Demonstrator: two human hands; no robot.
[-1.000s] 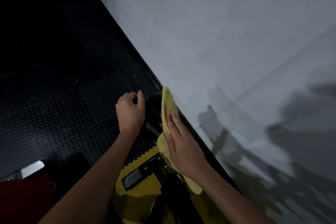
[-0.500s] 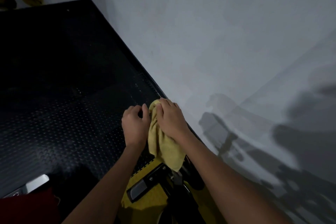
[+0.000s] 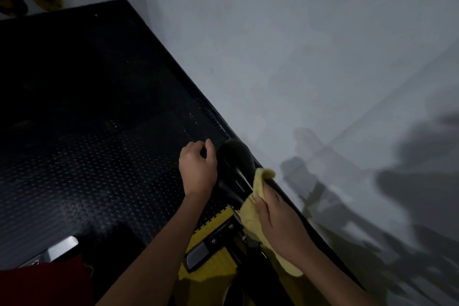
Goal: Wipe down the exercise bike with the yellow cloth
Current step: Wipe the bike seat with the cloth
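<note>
The exercise bike's black saddle points away from me in the middle of the head view, with yellow frame parts and a black-and-silver clamp below it. My left hand grips the saddle's left side with curled fingers. My right hand presses the yellow cloth against the saddle's right rear side. The cloth bunches above my fingers and hangs down past my wrist.
Black studded rubber floor mat fills the left half. A grey wall rises close on the right, with shadows of the bike on it. A silver plate and red fabric sit at the lower left.
My right hand has drawn the cloth back from the saddle's nose to its right rear side, uncovering the nose. My left hand has kept its grip.
</note>
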